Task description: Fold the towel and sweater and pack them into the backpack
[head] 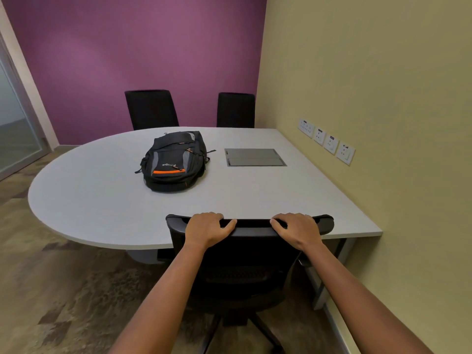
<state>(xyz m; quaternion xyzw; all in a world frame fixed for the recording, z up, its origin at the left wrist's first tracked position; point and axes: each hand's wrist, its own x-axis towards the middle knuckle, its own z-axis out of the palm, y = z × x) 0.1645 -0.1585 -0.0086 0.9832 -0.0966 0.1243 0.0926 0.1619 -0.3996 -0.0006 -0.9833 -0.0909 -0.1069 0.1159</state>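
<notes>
Task not visibly begun. Backpack (175,162) lies flat, front panel up, toward the far middle of the worktop (102,200). Its zips look closed, though that is hard to confirm from here. No towel or sweater in view, so nothing folded and nothing packed as far as can be seen. All the folding and packing appears to lie ahead.

Both arms reach forward, roughly parallel. Left hand (207,227) and right hand (297,228) each grip the top rail of the chair (252,226) drawn up at the near edge of the worktop. Fingers curl over the rail, thumbs point inward along it. Both hands are well short of the backpack.
</notes>
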